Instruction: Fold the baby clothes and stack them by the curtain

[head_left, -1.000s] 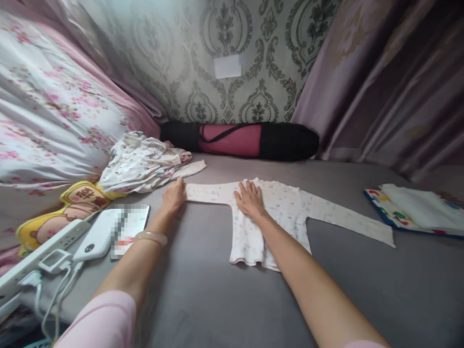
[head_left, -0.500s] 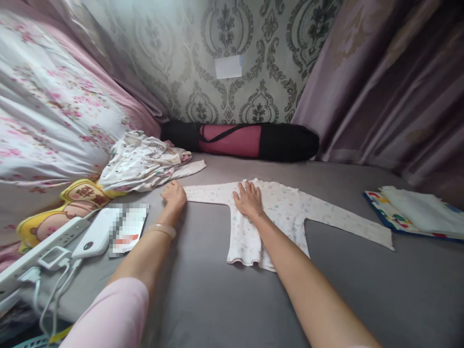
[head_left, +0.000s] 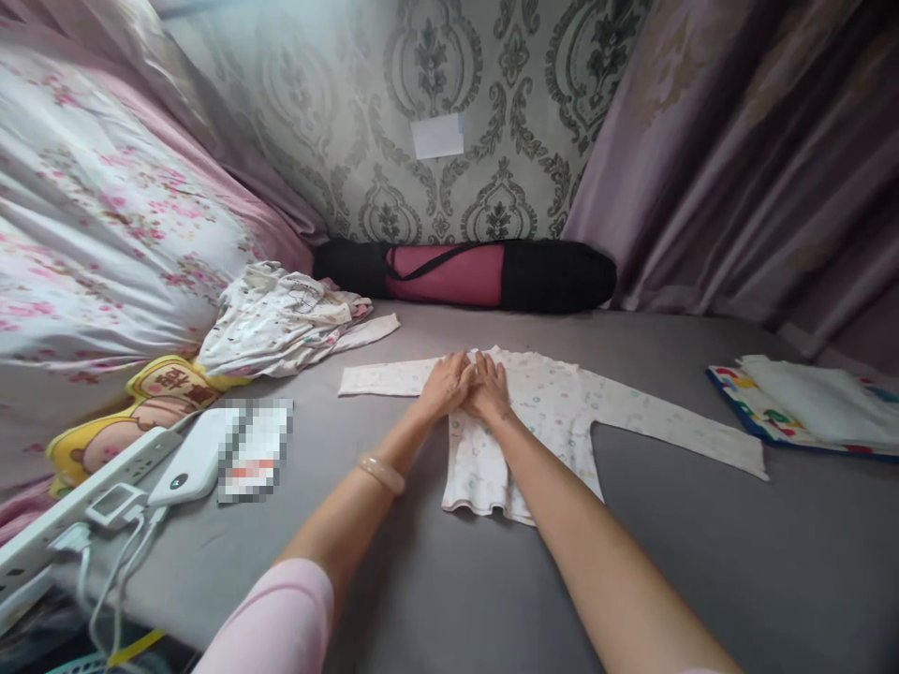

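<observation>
A small white long-sleeved shirt [head_left: 548, 412] with a faint pastel print lies spread on the grey sheet, both sleeves stretched outward. My right hand [head_left: 490, 388] rests flat on its upper left part near the collar, fingers spread. Right beside it, my left hand [head_left: 447, 386] lies over the shoulder end of the left sleeve, fingers stretched forward and its thumb side against the right hand. A pale bangle [head_left: 383, 475] circles my left wrist. The left cuff [head_left: 351, 381] lies free on the sheet.
Rumpled printed clothes [head_left: 273, 323] lie at the back left. A black and maroon long bag [head_left: 449, 273] runs along the wall. Folded cloths [head_left: 807, 398] sit at right. A power strip [head_left: 84, 505], white power bank [head_left: 197, 454], cables and yellow cushion [head_left: 105, 440] are at left.
My left hand has left the left cuff and moved right along the sleeve to the shoulder, up against my right hand. The right hand stays in place on the shirt.
</observation>
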### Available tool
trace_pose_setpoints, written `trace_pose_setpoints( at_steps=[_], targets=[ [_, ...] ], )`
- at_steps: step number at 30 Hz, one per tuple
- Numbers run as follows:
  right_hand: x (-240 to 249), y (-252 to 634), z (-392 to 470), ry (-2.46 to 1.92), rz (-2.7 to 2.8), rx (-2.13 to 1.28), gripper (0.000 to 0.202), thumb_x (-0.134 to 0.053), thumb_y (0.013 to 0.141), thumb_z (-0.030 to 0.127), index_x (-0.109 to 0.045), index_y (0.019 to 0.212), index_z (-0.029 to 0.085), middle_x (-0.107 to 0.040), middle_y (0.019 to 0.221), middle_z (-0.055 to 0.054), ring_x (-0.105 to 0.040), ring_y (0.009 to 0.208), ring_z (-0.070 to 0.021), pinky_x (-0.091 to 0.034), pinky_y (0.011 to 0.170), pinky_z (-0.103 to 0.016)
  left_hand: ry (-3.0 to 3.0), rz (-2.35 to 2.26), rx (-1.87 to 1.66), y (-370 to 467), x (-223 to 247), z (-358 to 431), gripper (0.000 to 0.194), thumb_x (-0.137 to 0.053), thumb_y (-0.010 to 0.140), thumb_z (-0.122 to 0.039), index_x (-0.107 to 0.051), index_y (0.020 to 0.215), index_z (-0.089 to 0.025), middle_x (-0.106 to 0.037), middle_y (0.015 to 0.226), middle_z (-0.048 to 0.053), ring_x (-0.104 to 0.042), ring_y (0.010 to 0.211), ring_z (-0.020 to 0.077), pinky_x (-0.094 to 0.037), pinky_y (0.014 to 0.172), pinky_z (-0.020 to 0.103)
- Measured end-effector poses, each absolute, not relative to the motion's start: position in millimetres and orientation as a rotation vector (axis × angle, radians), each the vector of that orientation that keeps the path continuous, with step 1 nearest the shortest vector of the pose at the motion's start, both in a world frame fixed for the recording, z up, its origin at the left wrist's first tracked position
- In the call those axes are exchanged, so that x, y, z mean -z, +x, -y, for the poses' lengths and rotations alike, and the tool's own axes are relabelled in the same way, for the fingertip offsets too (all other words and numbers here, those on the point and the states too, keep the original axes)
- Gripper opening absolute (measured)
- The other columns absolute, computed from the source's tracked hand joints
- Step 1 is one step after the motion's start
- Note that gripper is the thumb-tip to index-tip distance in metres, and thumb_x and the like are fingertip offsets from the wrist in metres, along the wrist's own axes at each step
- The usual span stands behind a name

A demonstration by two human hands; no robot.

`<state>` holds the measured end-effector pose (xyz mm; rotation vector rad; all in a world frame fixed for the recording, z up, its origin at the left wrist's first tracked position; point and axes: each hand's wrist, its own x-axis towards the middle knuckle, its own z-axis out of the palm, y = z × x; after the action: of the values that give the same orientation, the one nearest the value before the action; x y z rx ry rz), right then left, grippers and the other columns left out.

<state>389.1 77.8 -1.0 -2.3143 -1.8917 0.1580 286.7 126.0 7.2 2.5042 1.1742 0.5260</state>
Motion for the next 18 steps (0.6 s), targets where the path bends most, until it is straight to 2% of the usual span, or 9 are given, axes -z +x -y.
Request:
trace_pose_setpoints(
  at_steps=[4, 9, 18],
  targets=[
    [1, 391, -77, -2.332, 1.946, -0.139, 0.066, -0.039, 0.092, 0.044, -0.024, 0.153, 0.02, -0.014, 0.161, -0.012, -0.01, 0.146, -0.029, -0.006, 0.115, -0.047, 2.468, -1.155, -0.449, 301, 6, -121, 0.055, -0.013, 0.1, -0.037, -0.04, 0.14, -0.011, -0.045, 0.145, 0.018, -0.036, 0.138, 0.027, -0.029, 0.111, 0.044],
    [3, 388, -78, -2.287, 1.836, -0.087, 0.056, -0.024, 0.097, 0.036, -0.031, 0.15, 0.021, -0.024, 0.158, -0.009, -0.017, 0.144, -0.0264, -0.008, 0.115, -0.047, 2.539, -1.308, -0.301, 267, 11, -131, 0.056, -0.02, 0.1, -0.036, -0.031, 0.146, -0.007, -0.033, 0.153, 0.018, -0.025, 0.144, 0.0282, -0.021, 0.116, 0.045],
    [1, 387, -79, -2.309, 1.829, -0.094, 0.055, -0.022, 0.097, 0.034, -0.032, 0.15, 0.021, -0.025, 0.158, -0.009, -0.018, 0.144, -0.0255, -0.008, 0.115, -0.046, 2.564, -1.554, -0.206, 188, 10, -155, 0.058, -0.021, 0.099, -0.036, -0.031, 0.147, -0.005, -0.032, 0.153, 0.018, -0.026, 0.144, 0.0265, -0.019, 0.117, 0.04]
  ],
)
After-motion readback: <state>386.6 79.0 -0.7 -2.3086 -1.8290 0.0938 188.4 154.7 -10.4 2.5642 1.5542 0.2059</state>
